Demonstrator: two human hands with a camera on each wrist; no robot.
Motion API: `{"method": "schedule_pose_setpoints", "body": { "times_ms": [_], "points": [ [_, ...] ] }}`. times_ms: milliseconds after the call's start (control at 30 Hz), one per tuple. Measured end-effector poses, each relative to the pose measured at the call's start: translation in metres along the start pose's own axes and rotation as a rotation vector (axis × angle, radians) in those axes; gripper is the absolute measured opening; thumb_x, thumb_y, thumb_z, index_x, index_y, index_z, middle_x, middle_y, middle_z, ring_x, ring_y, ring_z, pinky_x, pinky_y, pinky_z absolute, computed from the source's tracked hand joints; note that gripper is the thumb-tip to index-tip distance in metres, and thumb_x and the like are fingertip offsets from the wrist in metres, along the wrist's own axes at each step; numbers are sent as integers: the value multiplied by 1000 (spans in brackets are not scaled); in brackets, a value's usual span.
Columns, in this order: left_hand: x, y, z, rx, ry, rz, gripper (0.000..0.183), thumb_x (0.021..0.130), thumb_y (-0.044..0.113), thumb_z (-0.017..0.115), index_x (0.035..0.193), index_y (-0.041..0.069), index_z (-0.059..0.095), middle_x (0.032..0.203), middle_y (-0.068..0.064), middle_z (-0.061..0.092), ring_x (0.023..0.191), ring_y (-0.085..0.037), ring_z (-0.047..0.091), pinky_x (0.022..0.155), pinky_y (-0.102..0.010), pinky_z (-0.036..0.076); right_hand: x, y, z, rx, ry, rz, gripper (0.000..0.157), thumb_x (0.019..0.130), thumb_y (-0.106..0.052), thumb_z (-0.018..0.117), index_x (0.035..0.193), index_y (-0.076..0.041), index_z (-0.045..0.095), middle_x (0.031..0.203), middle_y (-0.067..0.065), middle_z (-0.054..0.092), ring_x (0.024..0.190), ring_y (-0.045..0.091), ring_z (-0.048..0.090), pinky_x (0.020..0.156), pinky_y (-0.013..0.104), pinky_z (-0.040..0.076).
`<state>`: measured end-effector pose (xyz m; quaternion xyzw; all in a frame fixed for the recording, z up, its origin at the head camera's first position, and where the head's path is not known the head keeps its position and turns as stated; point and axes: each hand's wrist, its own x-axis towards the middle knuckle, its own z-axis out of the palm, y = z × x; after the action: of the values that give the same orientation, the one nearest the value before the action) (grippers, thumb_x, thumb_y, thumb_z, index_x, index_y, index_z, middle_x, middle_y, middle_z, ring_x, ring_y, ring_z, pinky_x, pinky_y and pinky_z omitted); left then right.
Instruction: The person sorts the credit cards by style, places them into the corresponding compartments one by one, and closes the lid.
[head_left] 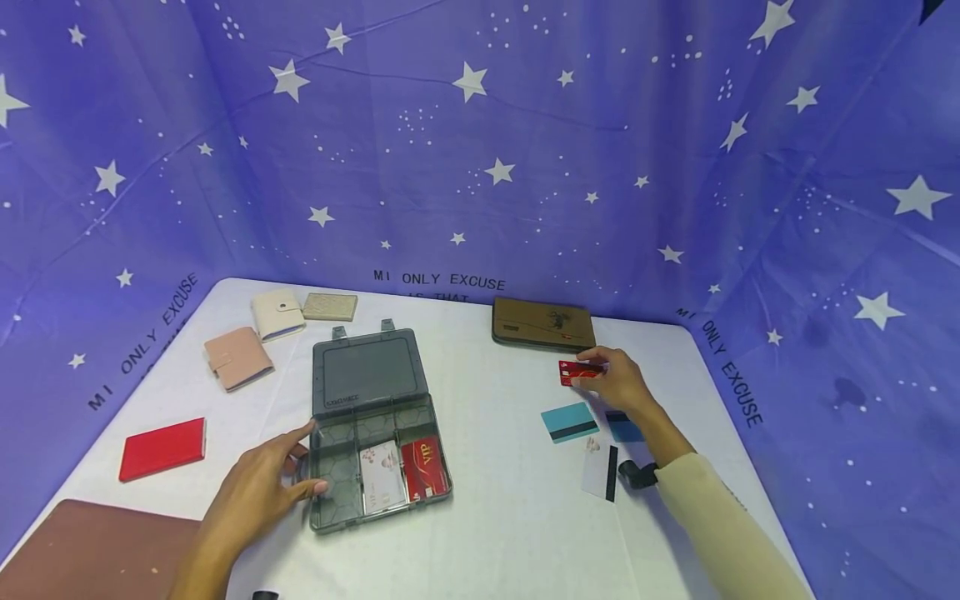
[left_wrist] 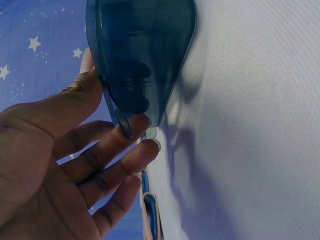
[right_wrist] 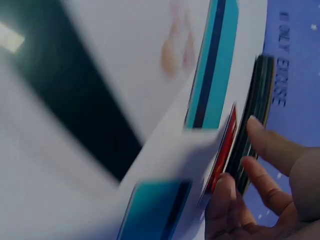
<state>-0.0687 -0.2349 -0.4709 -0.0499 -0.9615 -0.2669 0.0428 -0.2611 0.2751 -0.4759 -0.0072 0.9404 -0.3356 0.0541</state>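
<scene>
My left hand [head_left: 258, 479] holds the left side of an open grey translucent plastic compartment box [head_left: 330, 500], thumb over its rim. In the left wrist view, the fingertips [left_wrist: 142, 122] are at the edge of the box [left_wrist: 145, 45]. A white VIP card [head_left: 382, 475] and a red VIP card [head_left: 424, 468] lie in two front compartments. At the right, my right hand [head_left: 618, 382] pinches another red card [head_left: 567, 372] by its edges, close over the table. In the right wrist view this red card [right_wrist: 227, 142] appears tilted, beside the fingers.
A brown wallet [head_left: 540, 323] lies just behind the right hand. Nearer are two blue cards, one [head_left: 570, 421] fully visible, and a white striped card [head_left: 598, 471]. Pink [head_left: 240, 358] and cream [head_left: 277, 313] card holders, a beige one [head_left: 330, 307] and a red one [head_left: 162, 450] lie left.
</scene>
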Motion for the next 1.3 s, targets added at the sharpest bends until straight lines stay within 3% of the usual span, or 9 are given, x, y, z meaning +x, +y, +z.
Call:
{"method": "schedule_pose_setpoints", "body": {
  "times_ms": [100, 200, 433, 567, 733, 900, 1033, 1300],
  "points": [
    [0, 0, 0, -1, 2, 4, 87, 69, 34, 90, 143, 8, 53, 103, -1, 73, 85, -14, 62, 74, -41, 49, 2, 7, -3, -76, 29, 26, 48, 88, -22, 76, 131, -7, 61, 135, 25, 48, 121, 40, 43, 104, 60, 36],
    [0, 0, 0, -1, 0, 3, 86, 69, 34, 90, 143, 8, 53, 103, -1, 73, 84, -14, 61, 74, -40, 48, 4, 11, -3, -119, 41, 43, 47, 88, -23, 77, 128, -5, 63, 133, 26, 44, 119, 40, 40, 103, 60, 33],
    [-1, 1, 0, 1, 6, 6, 87, 69, 33, 90, 143, 8, 53, 103, -1, 73, 85, -14, 62, 73, -40, 49, 6, 5, 2, -145, 60, 39, 36, 86, -23, 79, 115, -6, 63, 121, 21, 55, 110, 35, 48, 99, 55, 39],
    [-1, 2, 0, 4, 5, 11, 86, 69, 33, 90, 143, 8, 53, 102, -1, 73, 84, -14, 62, 73, -40, 49, 3, -2, 2, -118, 112, -26, 20, 89, -18, 76, 103, -10, 63, 105, 13, 64, 96, 30, 56, 83, 44, 49],
    [-1, 2, 0, 8, 1, 4, 87, 68, 34, 90, 143, 8, 54, 102, -2, 73, 85, -15, 62, 74, -41, 49, -5, -18, 2, -50, 152, -131, 12, 91, -15, 73, 97, -13, 63, 89, 7, 62, 76, 24, 54, 62, 31, 46],
    [-1, 2, -1, 7, -2, -3, 88, 68, 33, 90, 143, 8, 53, 103, -2, 73, 86, -16, 63, 75, -42, 49, -18, -39, 6, 43, 99, -185, 20, 93, -15, 71, 111, -15, 61, 89, 7, 59, 75, 23, 51, 60, 27, 48],
    [-1, 2, -1, 8, -2, -1, 88, 68, 34, 90, 143, 8, 53, 103, -2, 73, 86, -15, 63, 75, -42, 50, -31, -60, 12, 168, 15, -196, 29, 93, -13, 70, 120, -13, 58, 93, 11, 60, 73, 28, 61, 62, 36, 57],
    [-2, 2, 0, 8, 4, 5, 87, 70, 34, 89, 144, 9, 52, 104, -2, 73, 86, -15, 64, 75, -43, 50, -58, -101, 32, 307, -150, -247, 32, 90, -16, 74, 117, -14, 58, 88, 10, 66, 75, 38, 66, 62, 43, 58]
  ]
}}
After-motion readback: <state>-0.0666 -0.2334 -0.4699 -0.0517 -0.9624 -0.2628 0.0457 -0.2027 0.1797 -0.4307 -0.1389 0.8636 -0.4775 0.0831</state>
